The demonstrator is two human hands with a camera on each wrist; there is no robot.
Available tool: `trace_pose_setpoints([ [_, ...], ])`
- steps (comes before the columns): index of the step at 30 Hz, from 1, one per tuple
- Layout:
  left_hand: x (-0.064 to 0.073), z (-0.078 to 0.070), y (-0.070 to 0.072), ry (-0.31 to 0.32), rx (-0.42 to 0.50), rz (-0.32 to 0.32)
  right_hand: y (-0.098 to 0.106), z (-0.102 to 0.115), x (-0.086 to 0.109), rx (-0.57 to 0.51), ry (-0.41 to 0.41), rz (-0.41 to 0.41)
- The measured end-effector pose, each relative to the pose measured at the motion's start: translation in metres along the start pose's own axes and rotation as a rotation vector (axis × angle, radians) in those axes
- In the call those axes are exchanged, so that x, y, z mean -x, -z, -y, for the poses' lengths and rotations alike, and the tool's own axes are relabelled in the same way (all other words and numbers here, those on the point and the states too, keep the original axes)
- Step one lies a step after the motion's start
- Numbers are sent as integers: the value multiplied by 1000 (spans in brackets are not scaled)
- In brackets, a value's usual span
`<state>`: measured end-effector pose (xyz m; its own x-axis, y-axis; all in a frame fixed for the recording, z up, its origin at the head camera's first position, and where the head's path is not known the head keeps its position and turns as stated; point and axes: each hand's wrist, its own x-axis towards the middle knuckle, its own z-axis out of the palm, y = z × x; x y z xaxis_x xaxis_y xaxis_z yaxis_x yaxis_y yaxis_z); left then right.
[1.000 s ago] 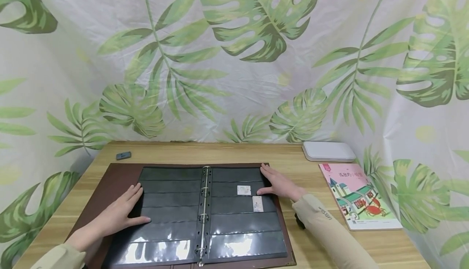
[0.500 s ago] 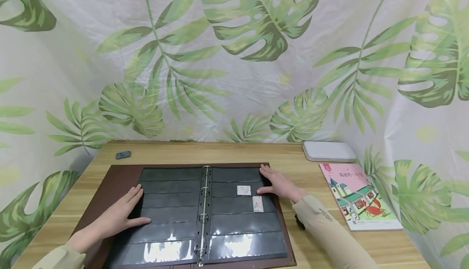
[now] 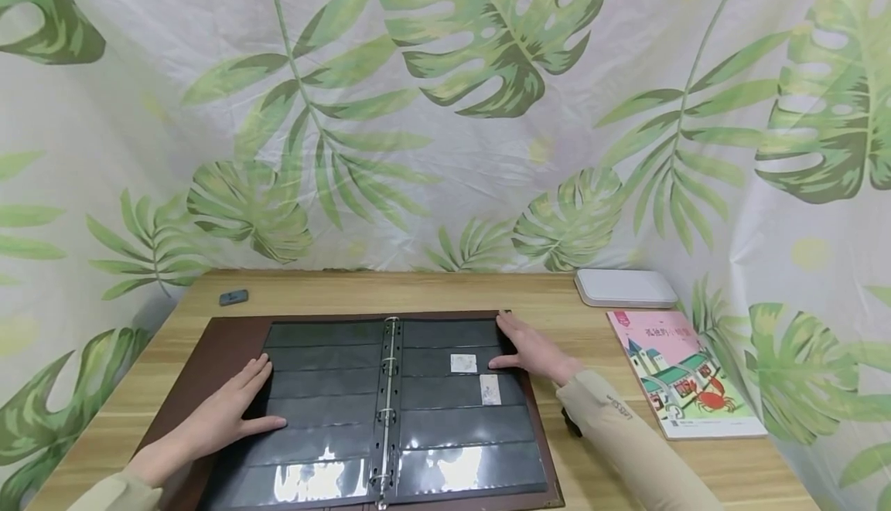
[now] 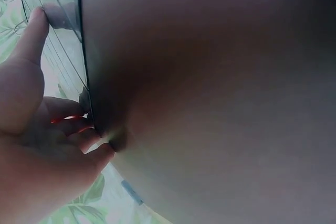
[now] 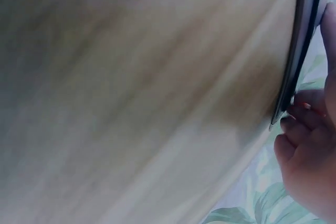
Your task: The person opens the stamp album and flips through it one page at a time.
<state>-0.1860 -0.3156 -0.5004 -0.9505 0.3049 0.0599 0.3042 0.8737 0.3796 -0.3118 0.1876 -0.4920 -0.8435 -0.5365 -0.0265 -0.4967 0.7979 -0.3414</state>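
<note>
A brown ring-binder stamp album (image 3: 198,364) lies open on the table, its black strip-pocket pages on both sides of the metal rings (image 3: 387,414). Two small stamps show on the right page: a pale one (image 3: 462,362) lying sideways and an upright one (image 3: 490,390) just below. My left hand (image 3: 226,412) rests on the left page's outer edge, fingers extended and thumb over the page; the left wrist view shows the same hand (image 4: 47,108) at the page edge. Across the album, my right hand (image 3: 532,352) rests at the right page's upper outer edge, thumb near the stamps.
A small grey-blue object (image 3: 233,297) lies at the table's back left. At the back right is a white case (image 3: 625,287), with a pink picture book (image 3: 685,376) in front of it. A leaf-patterned cloth (image 3: 445,148) hangs behind the wooden table (image 3: 334,291).
</note>
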Motion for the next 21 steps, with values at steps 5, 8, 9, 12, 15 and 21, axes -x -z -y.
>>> trace_pose_setpoints([
  [5,1,0,0,2,1,-2,-2,-1,-3,-16,-9,-11],
  [8,1,1,0,2,1,-4,-2,0,-3,-8,-15,-3],
  [9,1,1,0,1,2,-6,-2,0,-3,-8,-19,0],
  [12,1,1,0,5,-1,-5,-1,1,-3,-2,-16,1],
  [15,0,1,-1,-2,-10,-14,1,3,-3,2,3,-6],
  [21,-1,0,-3,-10,-23,-13,5,7,0,18,65,-18],
])
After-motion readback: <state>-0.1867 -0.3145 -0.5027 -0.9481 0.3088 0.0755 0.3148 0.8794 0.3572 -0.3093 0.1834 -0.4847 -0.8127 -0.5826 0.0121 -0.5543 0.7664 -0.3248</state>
